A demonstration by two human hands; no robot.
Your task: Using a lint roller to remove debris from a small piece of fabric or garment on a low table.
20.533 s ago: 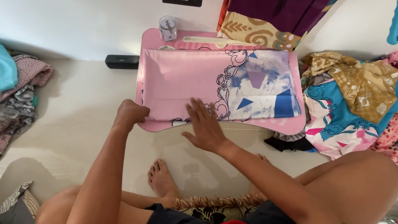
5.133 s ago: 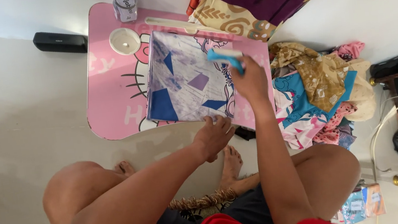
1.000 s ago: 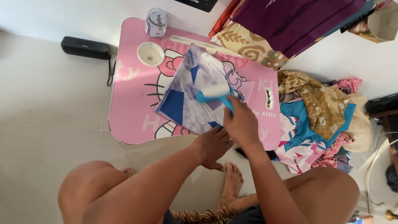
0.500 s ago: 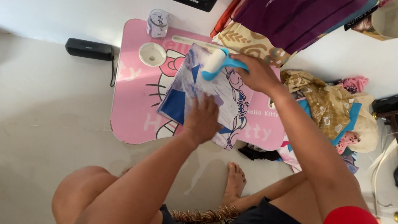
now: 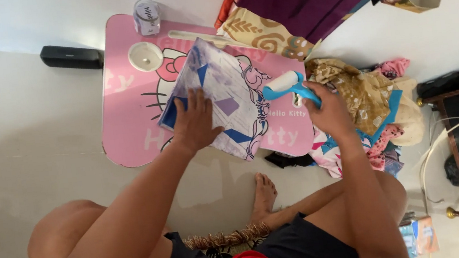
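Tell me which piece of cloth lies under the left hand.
The blue-and-white folded cloth on the pink table; left hand presses it flat. Others lie heaped on the floor.

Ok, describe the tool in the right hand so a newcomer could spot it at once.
Find the pink low table on the pale floor, with a folded blue-and-white patterned cloth on it. At the cloth's right edge the right hand grips a lint roller. It is the only thing with a bright blue handle and a white cylinder head.

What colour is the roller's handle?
Blue, with a white roll; the head view shows the roller in the right hand.
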